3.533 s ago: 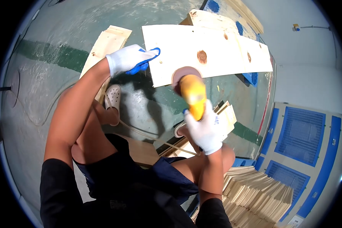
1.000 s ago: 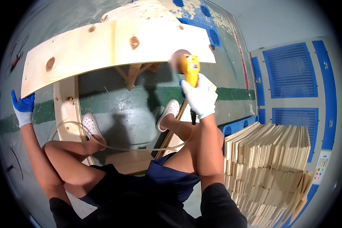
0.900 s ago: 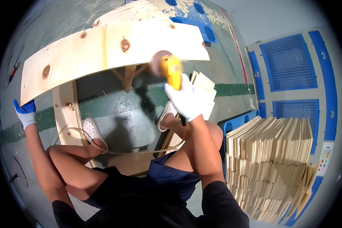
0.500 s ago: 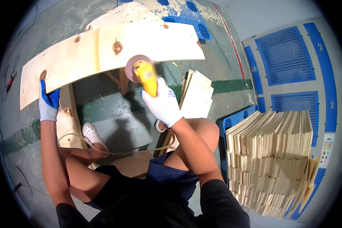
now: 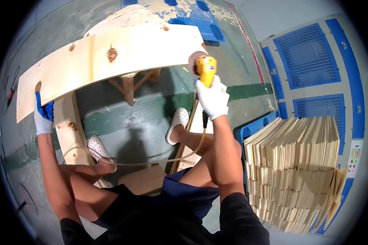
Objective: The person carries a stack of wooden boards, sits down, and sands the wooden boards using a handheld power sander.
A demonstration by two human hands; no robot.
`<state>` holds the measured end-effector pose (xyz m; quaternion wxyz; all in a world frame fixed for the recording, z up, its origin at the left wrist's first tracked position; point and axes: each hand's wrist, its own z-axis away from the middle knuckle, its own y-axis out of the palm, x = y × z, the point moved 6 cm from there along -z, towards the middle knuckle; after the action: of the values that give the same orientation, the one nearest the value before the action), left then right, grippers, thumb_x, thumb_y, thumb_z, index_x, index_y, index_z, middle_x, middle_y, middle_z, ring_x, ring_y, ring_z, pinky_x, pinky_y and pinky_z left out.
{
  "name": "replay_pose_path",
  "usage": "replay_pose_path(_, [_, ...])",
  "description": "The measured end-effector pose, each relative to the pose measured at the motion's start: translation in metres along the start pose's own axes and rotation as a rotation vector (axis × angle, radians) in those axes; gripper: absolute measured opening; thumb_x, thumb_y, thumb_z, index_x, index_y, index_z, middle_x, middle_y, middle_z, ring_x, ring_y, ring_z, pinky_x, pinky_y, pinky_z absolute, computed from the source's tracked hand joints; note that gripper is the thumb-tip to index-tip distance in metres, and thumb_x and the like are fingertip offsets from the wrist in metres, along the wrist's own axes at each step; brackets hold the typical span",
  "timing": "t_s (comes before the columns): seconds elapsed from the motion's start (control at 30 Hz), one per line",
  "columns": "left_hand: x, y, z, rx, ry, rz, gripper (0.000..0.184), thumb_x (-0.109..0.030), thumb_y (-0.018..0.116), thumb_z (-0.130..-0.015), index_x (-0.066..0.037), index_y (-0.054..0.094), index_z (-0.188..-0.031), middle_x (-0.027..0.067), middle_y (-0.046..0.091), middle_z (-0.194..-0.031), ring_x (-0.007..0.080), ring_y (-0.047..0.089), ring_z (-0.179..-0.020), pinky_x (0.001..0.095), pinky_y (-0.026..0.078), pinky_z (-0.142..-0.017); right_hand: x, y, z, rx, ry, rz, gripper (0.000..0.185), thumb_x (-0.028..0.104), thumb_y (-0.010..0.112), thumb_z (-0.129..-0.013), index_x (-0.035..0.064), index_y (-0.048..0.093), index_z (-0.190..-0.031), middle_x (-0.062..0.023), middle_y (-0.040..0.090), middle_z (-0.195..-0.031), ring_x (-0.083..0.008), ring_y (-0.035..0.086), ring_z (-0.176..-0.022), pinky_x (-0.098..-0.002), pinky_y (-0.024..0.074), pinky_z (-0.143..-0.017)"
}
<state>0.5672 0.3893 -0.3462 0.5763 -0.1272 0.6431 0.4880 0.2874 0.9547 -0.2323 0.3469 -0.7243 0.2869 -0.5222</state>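
Note:
A long pale wooden board (image 5: 139, 47) with dark knots lies across in front of me. My left hand (image 5: 44, 116), in a white glove with a blue palm, grips the near edge at its left end, thumb on top. In my gloved right hand (image 5: 213, 98) is a yellow sander (image 5: 207, 70), with the fingers wrapped round its body. The round sanding disc (image 5: 197, 61) is at the board's right end; whether it touches the wood I cannot tell. An air hose (image 5: 167, 160) runs from the sander across my legs.
A tall stack of thin wooden sheets (image 5: 290, 171) stands on a blue pallet (image 5: 249, 130) at right. Behind it is a cabinet with blue mesh panels (image 5: 307, 57). A wooden trestle (image 5: 128, 87) shows under the board. Another blue pallet (image 5: 212, 30) lies beyond it.
My right hand has carried the sander rightward along the near edge to the board's right end. The board and my left hand appear slightly further left in view.

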Motion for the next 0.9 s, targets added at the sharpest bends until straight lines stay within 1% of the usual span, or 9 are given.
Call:
replay_pose_path(0.03, [0.004, -0.013, -0.009, 0.043, -0.022, 0.022, 0.046, -0.034, 0.049, -0.111, -0.014, 0.049, -0.153, 0.0029, 0.059, -0.141, 0.0112, 0.061, -0.116, 0.0245, 0.051, -0.094, 0.015, 0.003, 0.007, 0.109, 0.058, -0.043, 0.041, 0.035, 0.069, -0.089, 0.0009, 0.062, -0.110, -0.0207, 0.069, -0.086, -0.0373, 0.070, -0.084, -0.0452, 0.0539, -0.078])
replay_pose_path(0.17, [0.005, -0.018, -0.011, -0.021, -0.032, -0.011, 0.051, -0.032, 0.047, -0.112, -0.009, 0.042, -0.157, 0.0073, 0.048, -0.157, 0.0213, 0.049, -0.141, 0.0337, 0.041, -0.117, 0.064, 0.026, 0.038, 0.343, -0.039, -0.151, 0.046, 0.035, 0.066, -0.090, 0.0030, 0.056, -0.121, -0.0277, 0.069, -0.098, -0.0457, 0.069, -0.093, -0.0497, 0.0541, -0.081])
replay_pose_path(0.23, [-0.004, -0.010, -0.010, 0.055, 0.075, -0.049, 0.053, -0.031, 0.047, -0.112, -0.005, 0.040, -0.157, 0.0083, 0.041, -0.162, 0.0217, 0.043, -0.146, 0.0351, 0.035, -0.122, 0.064, 0.027, 0.040, 0.345, -0.072, -0.182, 0.043, 0.031, 0.065, -0.091, 0.0020, 0.055, -0.120, -0.0300, 0.068, -0.098, -0.0484, 0.068, -0.095, -0.0519, 0.0542, -0.083])
replay_pose_path(0.4, [-0.009, -0.018, -0.013, -0.003, 0.060, -0.020, 0.053, -0.030, 0.046, -0.112, -0.004, 0.040, -0.157, 0.0082, 0.040, -0.163, 0.0215, 0.042, -0.147, 0.0352, 0.033, -0.124, -0.009, 0.004, 0.014, 0.184, 0.099, -0.082, 0.042, 0.032, 0.068, -0.090, 0.0000, 0.059, -0.115, -0.0180, 0.070, -0.088, -0.0301, 0.072, -0.079, -0.0412, 0.0559, -0.073])
replay_pose_path(0.47, [-0.007, -0.023, -0.016, 0.046, 0.039, -0.007, 0.053, -0.031, 0.046, -0.112, -0.004, 0.039, -0.157, 0.0080, 0.040, -0.163, 0.0208, 0.041, -0.148, 0.0351, 0.032, -0.124, -0.059, -0.011, -0.009, 0.025, 0.187, -0.063, 0.044, 0.033, 0.066, -0.089, -0.0014, 0.058, -0.115, -0.0250, 0.070, -0.089, -0.0431, 0.071, -0.084, -0.0493, 0.0558, -0.078])
replay_pose_path(0.63, [-0.015, -0.019, -0.018, 0.050, 0.049, -0.022, 0.053, -0.029, 0.045, -0.112, -0.004, 0.039, -0.158, 0.0079, 0.040, -0.163, 0.0205, 0.040, -0.149, 0.0344, 0.032, -0.124, -0.075, -0.048, -0.013, -0.075, 0.338, -0.301, 0.034, 0.022, 0.070, -0.091, -0.0024, 0.059, -0.112, -0.0097, 0.068, -0.077, -0.0168, 0.068, -0.061, -0.0341, 0.0563, -0.058])
replay_pose_path(0.77, [-0.013, -0.025, -0.022, 0.054, 0.098, -0.031, 0.052, -0.028, 0.044, -0.112, -0.003, 0.038, -0.158, 0.0083, 0.041, -0.163, 0.0203, 0.040, -0.149, 0.0344, 0.031, -0.125, -0.047, -0.039, -0.004, 0.055, 0.254, -0.364, 0.028, 0.015, 0.070, -0.095, -0.0020, 0.059, -0.114, -0.0044, 0.065, -0.082, -0.0101, 0.064, -0.063, -0.0277, 0.0546, -0.057])
replay_pose_path(0.87, [-0.013, -0.030, -0.023, 0.011, 0.067, -0.043, 0.052, -0.027, 0.044, -0.112, -0.002, 0.038, -0.158, 0.0087, 0.040, -0.163, 0.0202, 0.041, -0.148, 0.0345, 0.031, -0.125, -0.014, -0.029, -0.005, 0.092, -0.010, -0.121, 0.032, 0.017, 0.072, -0.092, -0.0029, 0.060, -0.114, -0.0062, 0.067, -0.085, -0.0128, 0.065, -0.063, -0.0309, 0.0547, -0.060])
replay_pose_path(0.9, [-0.013, -0.029, -0.022, 0.015, 0.064, -0.046, 0.052, -0.027, 0.044, -0.112, -0.002, 0.038, -0.158, 0.0087, 0.040, -0.163, 0.0202, 0.041, -0.148, 0.0345, 0.031, -0.125, -0.006, -0.027, 0.002, 0.193, 0.129, -0.072, 0.045, 0.037, 0.067, -0.089, 0.0015, 0.063, -0.117, -0.0244, 0.070, -0.095, -0.0446, 0.068, -0.092, -0.0480, 0.0534, -0.083])
